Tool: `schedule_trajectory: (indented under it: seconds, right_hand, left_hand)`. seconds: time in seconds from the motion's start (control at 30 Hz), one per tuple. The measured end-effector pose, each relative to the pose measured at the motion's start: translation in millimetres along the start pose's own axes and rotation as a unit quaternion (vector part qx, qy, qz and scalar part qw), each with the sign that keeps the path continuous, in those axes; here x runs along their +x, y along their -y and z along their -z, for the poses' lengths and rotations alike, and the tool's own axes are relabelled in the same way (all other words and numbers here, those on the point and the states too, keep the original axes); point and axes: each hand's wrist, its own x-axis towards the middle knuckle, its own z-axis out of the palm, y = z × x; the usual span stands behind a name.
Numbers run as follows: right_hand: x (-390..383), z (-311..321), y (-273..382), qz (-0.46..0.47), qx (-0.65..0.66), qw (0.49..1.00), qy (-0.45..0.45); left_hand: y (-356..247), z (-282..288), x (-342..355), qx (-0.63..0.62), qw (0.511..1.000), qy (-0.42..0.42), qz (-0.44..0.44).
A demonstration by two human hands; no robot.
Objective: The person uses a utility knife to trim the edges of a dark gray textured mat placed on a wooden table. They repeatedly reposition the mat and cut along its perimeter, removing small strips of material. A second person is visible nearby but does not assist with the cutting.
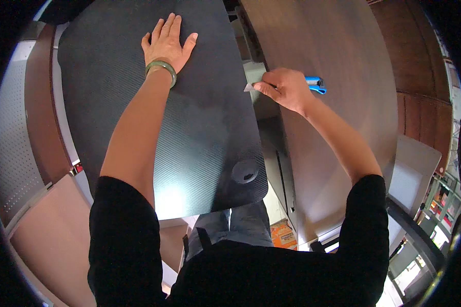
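Observation:
My left hand point(165, 45) lies flat on the black desktop point(200, 117), fingers stretched toward its far side, a green bangle point(161, 67) round the wrist. The desktop has a fine woven-look texture and a round black cable-hole cover point(245, 171) near its front right corner. Just off the desktop's right edge, my right hand point(286, 89) is closed round a blue utility knife point(315, 85). The knife's blue end sticks out to the right of my fist; its middle is hidden. By my thumb, a small pale triangular tip point(248, 87) meets the edge; I cannot tell whether it is blade or film.
A brown wooden table point(338, 117) stands to the right, across a narrow gap. An orange box point(283, 235) sits low in that gap. At the left are a pinkish-beige panel point(51, 225) and a perforated grey panel point(10, 138). A grey chair point(412, 174) is at the right.

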Motion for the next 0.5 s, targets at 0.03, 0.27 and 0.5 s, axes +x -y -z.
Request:
schedule_trajectory:
  seconds: [0.03,0.27,0.5]
  right_hand:
    - [-7,-1,0,0.002,-0.002,1.0,0.003]
    - [-48,-8,4,0.007,0.0,1.0,0.008]
    - [-85,-19,1,-0.004,-0.004,1.0,0.016]
  left_hand:
    - [-1,-4,-2,-0.007,1.0,-0.004,0.0]
    - [-3,-24,-4,-0.037,0.999,-0.031,0.014]
    - [-22,-16,-42,-0.131,0.989,-0.062,-0.017]
